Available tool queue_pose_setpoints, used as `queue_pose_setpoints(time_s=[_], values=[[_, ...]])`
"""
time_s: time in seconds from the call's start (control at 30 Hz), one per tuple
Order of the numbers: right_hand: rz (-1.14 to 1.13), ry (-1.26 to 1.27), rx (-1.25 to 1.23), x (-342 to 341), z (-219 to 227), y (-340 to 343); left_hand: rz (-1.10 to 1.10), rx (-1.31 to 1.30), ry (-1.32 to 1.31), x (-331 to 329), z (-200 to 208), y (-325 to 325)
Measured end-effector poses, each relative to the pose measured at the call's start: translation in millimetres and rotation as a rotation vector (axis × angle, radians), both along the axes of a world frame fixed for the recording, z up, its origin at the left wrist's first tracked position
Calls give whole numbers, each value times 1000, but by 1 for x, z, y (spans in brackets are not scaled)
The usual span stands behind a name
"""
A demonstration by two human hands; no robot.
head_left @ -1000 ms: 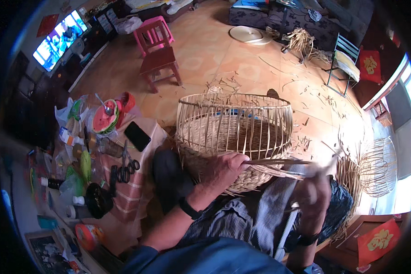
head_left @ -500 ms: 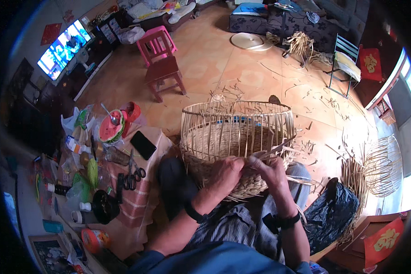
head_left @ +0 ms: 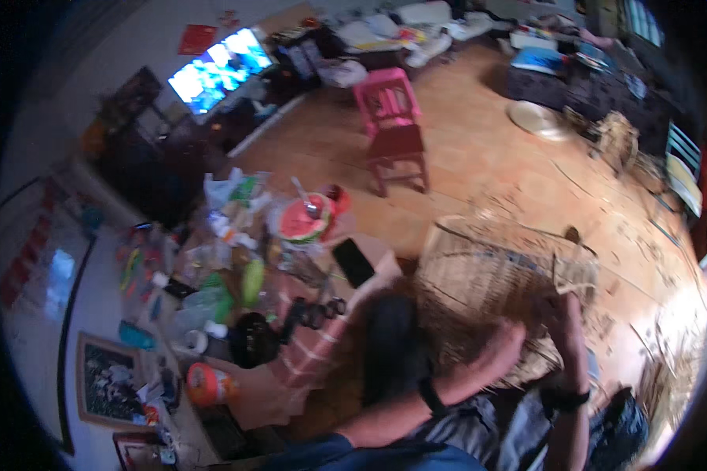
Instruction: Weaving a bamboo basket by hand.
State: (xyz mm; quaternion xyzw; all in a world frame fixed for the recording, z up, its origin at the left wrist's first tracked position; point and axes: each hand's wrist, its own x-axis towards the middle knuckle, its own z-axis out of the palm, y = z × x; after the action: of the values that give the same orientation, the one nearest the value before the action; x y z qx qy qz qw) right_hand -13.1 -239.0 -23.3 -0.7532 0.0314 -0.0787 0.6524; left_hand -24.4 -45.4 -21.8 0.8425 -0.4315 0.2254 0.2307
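A half-woven basket (head_left: pixel 471 275) rests by my knees, its thin upright stakes rising above a thicker braided lower wall. My left hand (head_left: pixel 507 341) reaches to the basket's near side, with its fingers smeared by motion and partly lost against the dark weave. At the near right of the basket, my right hand (head_left: pixel 564 318) is raised with its fingers curled together. Whatever it pinches is too blurred to name. Both wrists wear dark bands.
On the table to the left lie a phone (head_left: pixel 353 262), black scissors (head_left: pixel 320 312), a cut watermelon (head_left: pixel 300 223) with a spoon, and a round black container (head_left: pixel 254 339). Beyond stands a red chair (head_left: pixel 396 145). Straw bundles (head_left: pixel 668 373) and a black plastic bag (head_left: pixel 620 424) are at right.
The whole view has swung left, so the table and basket appear farther right and the picture is blurred. My hands stay at the basket's near side and look slightly farther apart.
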Motion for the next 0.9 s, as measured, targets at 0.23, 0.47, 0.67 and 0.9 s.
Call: queue_pose_setpoints(time_s=[0.23,0.47,0.67,0.9], values=[[-250,-127,-909,4,30,23,154,507,-480,-12,-12,30],[-365,-83,-878,5,12,32,171,311,-313,-6,-81,10],[-279,-31,-961,8,2,27,34,80,6,-1,-6,1],[-186,-135,-843,-5,40,49,78,-29,345,0,-16,-2]])
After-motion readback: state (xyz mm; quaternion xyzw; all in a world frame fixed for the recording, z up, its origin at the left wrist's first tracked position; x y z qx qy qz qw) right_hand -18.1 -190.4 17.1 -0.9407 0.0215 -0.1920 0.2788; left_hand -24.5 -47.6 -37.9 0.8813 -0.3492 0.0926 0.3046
